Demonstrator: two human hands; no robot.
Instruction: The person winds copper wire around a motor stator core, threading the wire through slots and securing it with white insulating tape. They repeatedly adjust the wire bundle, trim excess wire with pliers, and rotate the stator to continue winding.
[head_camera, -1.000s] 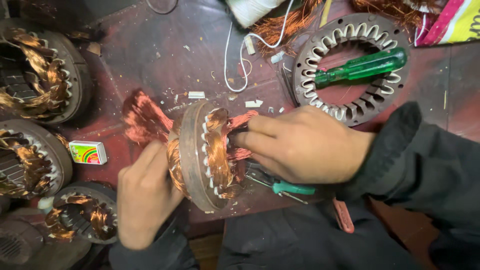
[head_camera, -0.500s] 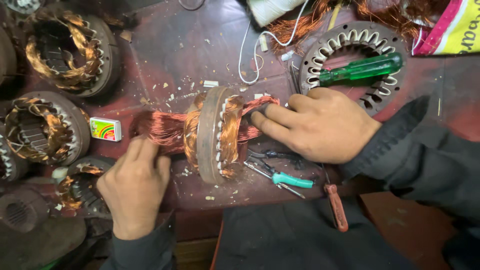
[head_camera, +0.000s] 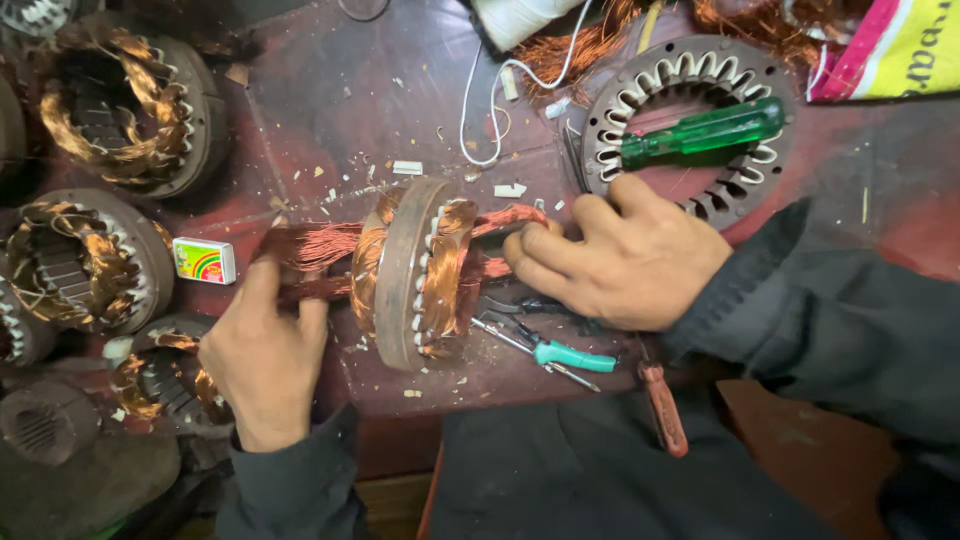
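A rusty motor stator stands on edge on the dark red workbench, with copper winding running through it. My left hand grips the bundle of copper wire that sticks out on the stator's left side. My right hand holds the copper strands coming out of its right side, fingers curled close against the core.
An empty stator ring with a green-handled screwdriver lies at the back right. Teal-handled pliers and a red-handled tool lie near the front edge. Several wound stators crowd the left side, beside a small matchbox.
The copper bundle on the left now stretches further out of the stator, and my left hand has slid left along it. My right hand stays pressed to the right side.
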